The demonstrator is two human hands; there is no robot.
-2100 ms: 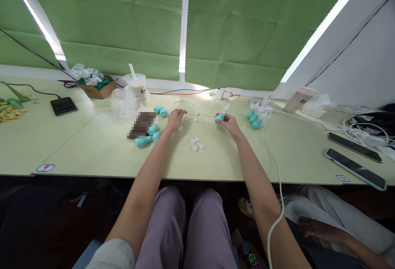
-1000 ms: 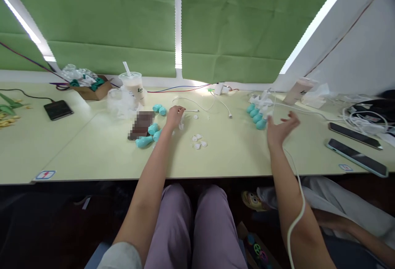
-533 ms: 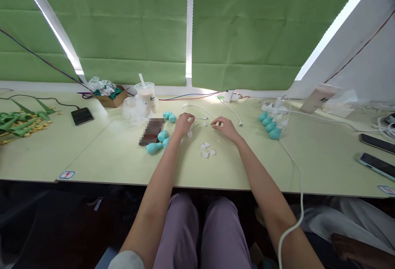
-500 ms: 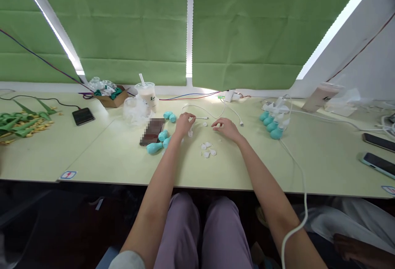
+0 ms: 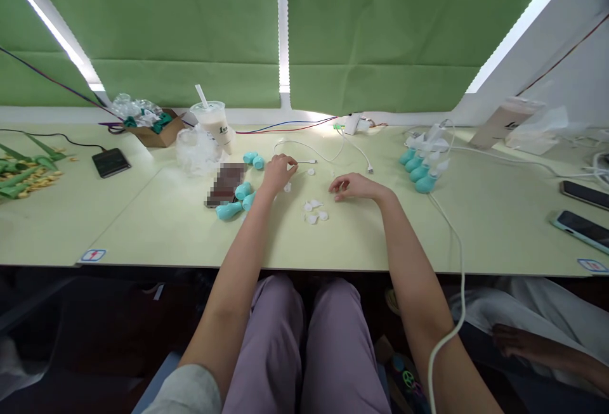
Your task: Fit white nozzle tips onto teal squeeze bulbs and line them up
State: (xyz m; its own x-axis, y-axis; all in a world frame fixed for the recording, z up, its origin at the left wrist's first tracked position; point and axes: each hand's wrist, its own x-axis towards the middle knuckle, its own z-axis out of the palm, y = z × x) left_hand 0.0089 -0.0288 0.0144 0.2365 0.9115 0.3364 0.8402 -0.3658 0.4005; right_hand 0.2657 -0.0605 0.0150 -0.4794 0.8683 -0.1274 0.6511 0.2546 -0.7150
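My left hand (image 5: 278,174) hovers over the middle of the table, its fingers loosely bent and apart, with nothing visible in them. Close to its fingertips are a white cable plug (image 5: 311,161) and a small white disc (image 5: 311,172). A small white piece (image 5: 287,187) lies just under that hand. To the right, my right hand (image 5: 352,187) is held low with its fingers curved and apart, holding nothing I can see. Between my forearms lie several small translucent white pieces (image 5: 312,219). Turquoise bulb-shaped pieces (image 5: 229,212) sit left of my left hand.
A dark phone (image 5: 223,189) lies by the turquoise pieces, behind it a plastic bag (image 5: 197,149) and drink cup (image 5: 214,123). More turquoise bulbs with white tops (image 5: 424,183) stand at right. A white cable (image 5: 459,243) hangs over the front edge. Another person's hand (image 5: 511,338) rests at lower right.
My right hand has drawn back slightly toward me and to the right, its fingers opening a little. My left hand stays nearly in place. The whole view has shifted slightly.
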